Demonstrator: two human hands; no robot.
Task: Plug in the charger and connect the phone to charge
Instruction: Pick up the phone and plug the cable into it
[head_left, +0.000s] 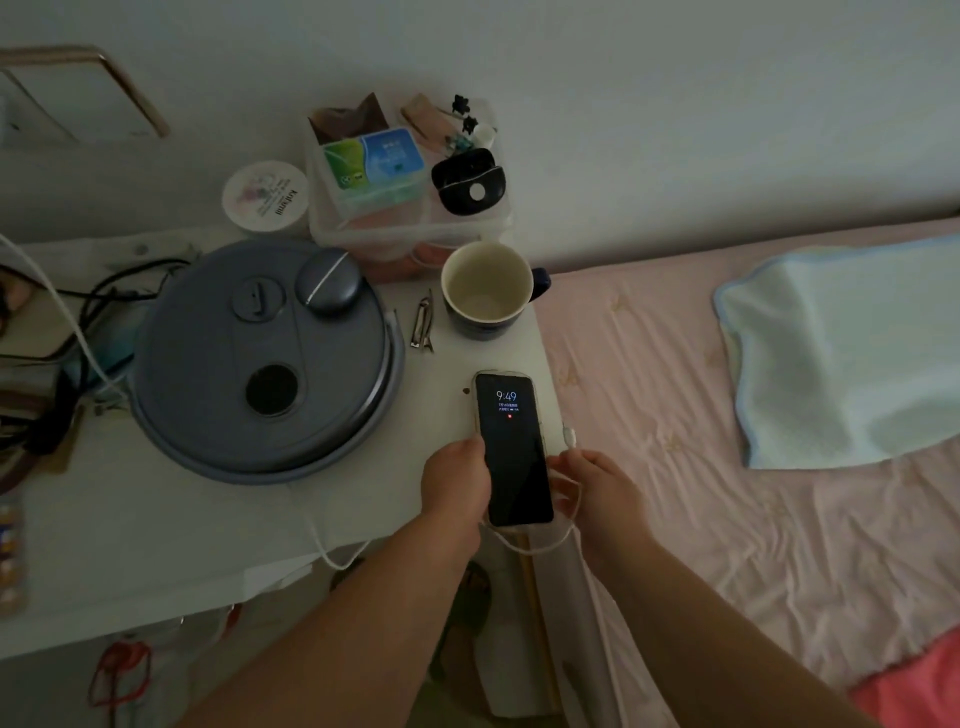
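A black phone (511, 447) in a pale case lies face up at the right edge of the white table (208, 519); its screen is lit and shows 9:49. My left hand (457, 480) grips the phone's left side. My right hand (597, 480) pinches the white charging cable (540, 548) beside the phone's right side. The cable's free plug (570, 434) sticks up above my right fingers, apart from the phone. The cable loops under the phone's near end and runs left along the table's front edge. The charger itself is not visible.
A round grey appliance (265, 358) fills the table's middle. An empty mug (488, 291), a metal clip (423, 322) and a clear box of small items (405, 171) stand behind the phone. Tangled cables (78, 322) lie at the left. A bed with pink sheet (727, 493) adjoins on the right.
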